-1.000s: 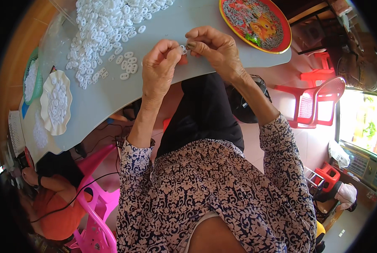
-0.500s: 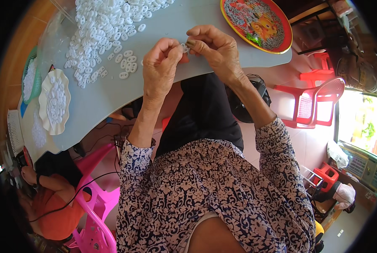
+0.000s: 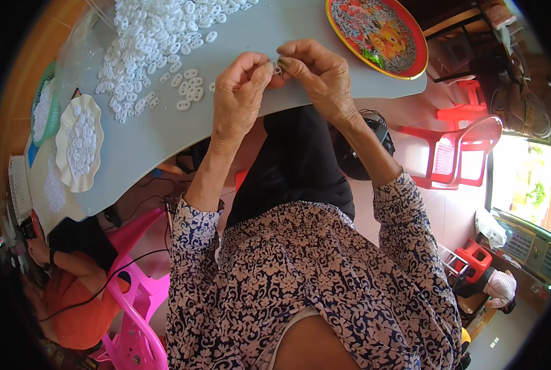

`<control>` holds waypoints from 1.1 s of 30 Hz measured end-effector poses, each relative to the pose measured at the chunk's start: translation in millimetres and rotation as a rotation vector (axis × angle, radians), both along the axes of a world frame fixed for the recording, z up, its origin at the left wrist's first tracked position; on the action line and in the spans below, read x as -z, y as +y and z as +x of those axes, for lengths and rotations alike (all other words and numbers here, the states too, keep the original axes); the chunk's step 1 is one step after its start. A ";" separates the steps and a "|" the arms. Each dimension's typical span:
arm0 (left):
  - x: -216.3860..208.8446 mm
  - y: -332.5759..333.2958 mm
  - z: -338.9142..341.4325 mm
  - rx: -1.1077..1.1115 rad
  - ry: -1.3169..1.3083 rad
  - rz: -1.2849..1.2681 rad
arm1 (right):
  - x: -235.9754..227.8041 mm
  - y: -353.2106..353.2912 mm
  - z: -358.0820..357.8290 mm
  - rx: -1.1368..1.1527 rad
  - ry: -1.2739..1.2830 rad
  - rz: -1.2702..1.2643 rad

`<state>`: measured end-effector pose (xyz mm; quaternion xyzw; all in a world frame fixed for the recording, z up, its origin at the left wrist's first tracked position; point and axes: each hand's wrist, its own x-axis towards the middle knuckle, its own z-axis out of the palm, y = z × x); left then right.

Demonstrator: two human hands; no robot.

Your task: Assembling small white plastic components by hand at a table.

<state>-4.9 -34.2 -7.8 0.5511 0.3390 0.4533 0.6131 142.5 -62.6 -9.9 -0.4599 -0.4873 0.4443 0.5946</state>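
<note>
At the upper middle of the frame, I see the small white piece (image 3: pixel 278 70). My left hand (image 3: pixel 241 92) has its fingers pinched on it from the left; my right hand (image 3: pixel 323 80) meets it from the right, but whether these fingers clamp, I cannot tell. Neither is nearer; its long axis is hidden.

Far left, the white pieces (image 3: pixel 143 49) are looking like smooth plastic, and a clear bag (image 3: pixel 80 54) is showing thin, shiny film. The grey tabletop (image 3: pixel 152 148) is appearing smooth and matt. Far right, the red tray (image 3: pixel 420 52) is gleaming under metallic-looking bits (image 3: pixel 405 60). Near, the cloth shirt (image 3: pixel 288 265) is looking matt; left, the pink plastic chair (image 3: pixel 141 290) is shining.
</note>
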 end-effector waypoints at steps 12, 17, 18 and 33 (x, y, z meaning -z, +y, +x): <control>0.8 -1.1 -4.6 0.130 0.051 0.019 | 1.2 -2.4 7.3 -0.040 -0.143 0.006; -0.3 -3.2 -3.2 0.113 0.080 0.056 | -5.1 -5.4 5.4 -0.005 -0.258 0.035; -0.9 -3.6 -3.3 0.114 0.100 0.061 | -7.2 -6.0 5.4 -0.022 -0.265 0.024; 5.7 -3.1 -4.3 0.093 0.008 0.076 | -3.8 -5.3 10.0 -0.102 -0.200 -0.011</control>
